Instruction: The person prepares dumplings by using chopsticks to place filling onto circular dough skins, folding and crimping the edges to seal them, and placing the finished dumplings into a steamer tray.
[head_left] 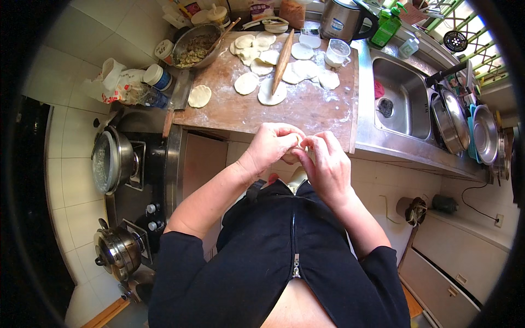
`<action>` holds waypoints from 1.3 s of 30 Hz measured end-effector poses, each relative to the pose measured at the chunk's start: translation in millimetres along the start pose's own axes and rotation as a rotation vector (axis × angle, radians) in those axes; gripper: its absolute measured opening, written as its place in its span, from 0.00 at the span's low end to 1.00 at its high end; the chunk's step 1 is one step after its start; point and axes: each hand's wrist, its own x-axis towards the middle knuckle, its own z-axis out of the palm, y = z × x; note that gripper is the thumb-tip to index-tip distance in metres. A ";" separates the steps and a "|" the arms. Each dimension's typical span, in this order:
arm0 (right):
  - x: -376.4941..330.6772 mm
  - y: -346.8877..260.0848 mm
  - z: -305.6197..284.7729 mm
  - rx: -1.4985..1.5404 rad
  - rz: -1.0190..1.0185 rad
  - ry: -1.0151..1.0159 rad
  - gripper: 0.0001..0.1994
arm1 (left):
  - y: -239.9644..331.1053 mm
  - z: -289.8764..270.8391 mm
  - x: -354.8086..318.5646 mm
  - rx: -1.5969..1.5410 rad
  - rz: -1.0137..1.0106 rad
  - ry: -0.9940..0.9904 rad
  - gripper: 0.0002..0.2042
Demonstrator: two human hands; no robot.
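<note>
Your left hand (268,146) and right hand (331,167) both pinch a piece of dough (291,157) between their fingertips, just in front of your body at the near edge of the wooden board (229,112). Your fingers hide most of it, so you cannot tell whether it holds filling. At the board's far left, a metal bowl (211,59) holds chopped greenish filling (192,53), with a wooden handle (228,29) leaning out over its rim. A clear measuring cup (338,53) stands near the flat dough rounds (246,83); its contents are unclear. To your right, the sink (406,82) contains a red cloth (379,89) and a dark scrubber (385,107).
</note>
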 end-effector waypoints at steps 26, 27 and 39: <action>6.5 -2.5 7.5 0.216 0.036 -0.002 0.06 | -24.0 12.4 -4.1 -0.731 0.036 -0.033 0.22; 5.1 -0.9 6.4 0.208 0.012 -0.023 0.06 | -25.0 8.1 -4.7 -0.689 0.059 -0.096 0.21; 17.1 1.8 -19.0 0.333 -0.118 -0.049 0.14 | -5.3 10.9 -24.5 -0.554 -0.027 -0.210 0.16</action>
